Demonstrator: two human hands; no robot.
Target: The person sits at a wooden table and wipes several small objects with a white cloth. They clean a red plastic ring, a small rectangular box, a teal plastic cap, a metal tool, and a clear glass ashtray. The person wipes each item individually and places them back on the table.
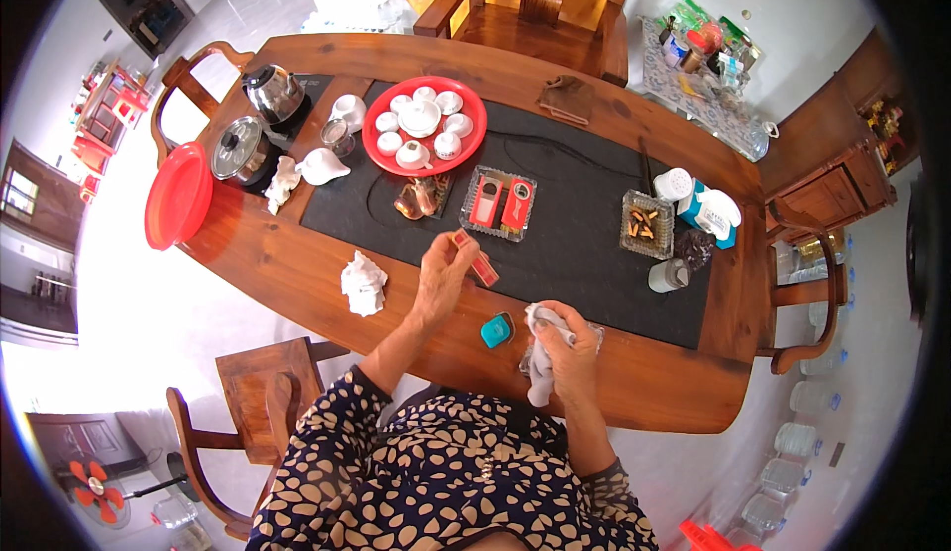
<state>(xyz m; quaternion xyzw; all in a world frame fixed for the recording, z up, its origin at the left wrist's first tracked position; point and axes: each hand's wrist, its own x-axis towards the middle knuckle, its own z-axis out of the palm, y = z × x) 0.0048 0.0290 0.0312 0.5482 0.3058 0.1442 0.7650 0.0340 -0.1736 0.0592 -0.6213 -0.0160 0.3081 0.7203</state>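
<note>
My left hand pinches a flat, narrow red box near the table's front edge. In my right hand is a bunched white cloth that hangs down from the fingers. A small teal case lies on the wood between the hands. Something clear, perhaps glass or plastic, sits under my right hand, mostly hidden. Beyond my left hand stands a square glass ashtray with red packets in it. Crumpled white tissue lies left of my left forearm.
A round red tray holds white cups and a lidded bowl. A kettle, a pot and a red basin stand at the left. A second ashtray with cigarette butts, a jar and a tissue pack are at the right.
</note>
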